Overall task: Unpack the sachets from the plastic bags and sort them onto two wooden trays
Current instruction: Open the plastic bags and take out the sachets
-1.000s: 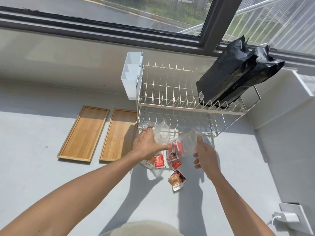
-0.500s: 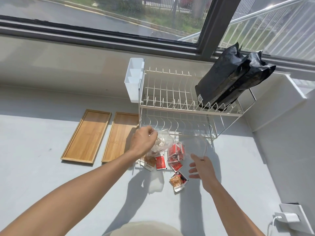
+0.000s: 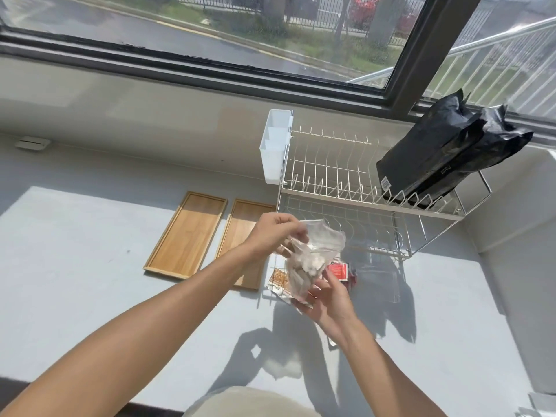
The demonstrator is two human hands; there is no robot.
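A clear plastic bag (image 3: 313, 254) with pale sachets inside hangs above the counter. My left hand (image 3: 275, 233) pinches its top edge. My right hand (image 3: 326, 299) cups its bottom from below. Under the bag lie loose sachets: an orange-brown one (image 3: 278, 279) and a red one (image 3: 338, 270), with others partly hidden by the bag and my right hand. Two empty wooden trays lie side by side to the left, the left tray (image 3: 188, 234) in full view and the right tray (image 3: 243, 227) partly behind my left arm.
A white two-tier wire dish rack (image 3: 355, 188) stands behind the sachets, with a white cutlery holder (image 3: 275, 145) on its left end and two black pouches (image 3: 445, 155) leaning on its top tier. A wall rises at the right.
My left hand has lifted the bag of pale sachets off the counter. My right hand moved left from the emptied bag and now supports this bag from below.
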